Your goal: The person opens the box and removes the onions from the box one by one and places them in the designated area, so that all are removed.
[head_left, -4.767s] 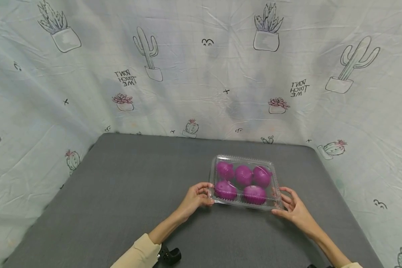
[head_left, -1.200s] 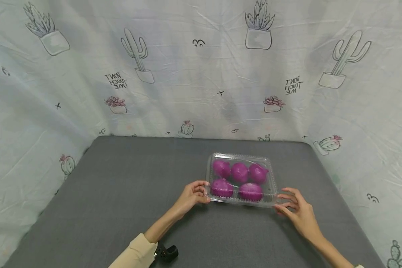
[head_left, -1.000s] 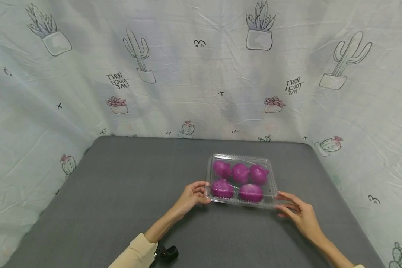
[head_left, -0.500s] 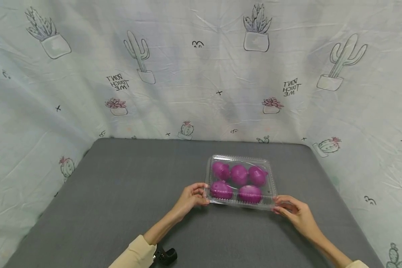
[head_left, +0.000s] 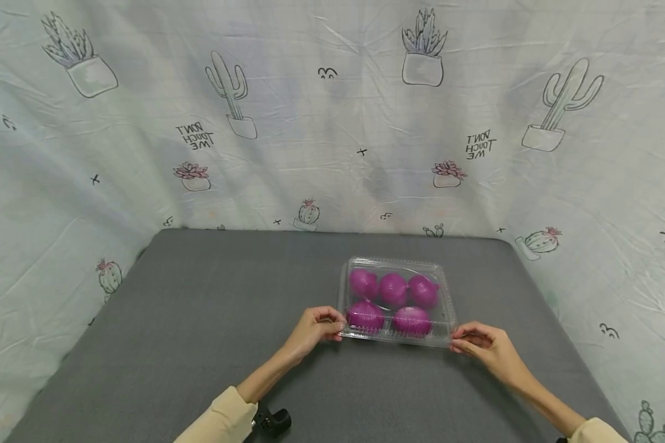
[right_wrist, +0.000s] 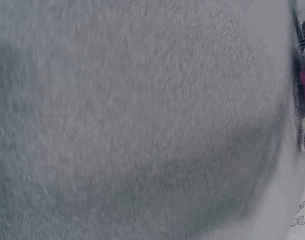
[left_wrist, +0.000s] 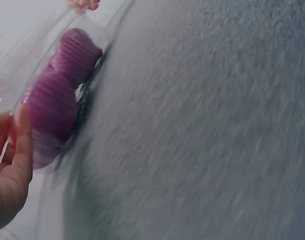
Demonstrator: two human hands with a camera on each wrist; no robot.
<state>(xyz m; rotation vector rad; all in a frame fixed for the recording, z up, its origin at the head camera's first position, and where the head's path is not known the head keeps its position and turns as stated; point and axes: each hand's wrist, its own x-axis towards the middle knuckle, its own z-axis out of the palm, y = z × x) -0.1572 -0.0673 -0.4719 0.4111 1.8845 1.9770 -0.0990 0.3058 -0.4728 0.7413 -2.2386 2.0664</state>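
The left hand [head_left: 313, 327] is curled onto the near left corner of the clear clamshell box [head_left: 394, 299], which lies closed on the grey surface [head_left: 199, 320], right of centre, with five purple onions [head_left: 393, 289] inside. The right hand [head_left: 484, 346] pinches the near right corner — both grips are best kept on the rim, with even pressure, so the thin lid is not buckled. The whole layout is shown only by the head view; an onion [left_wrist: 55, 97] pressed against the plastic beside the left fingers [left_wrist: 12, 165] is shown close by the left wrist view, while little but blurred surface [right_wrist: 142, 125] is given by the right wrist view.
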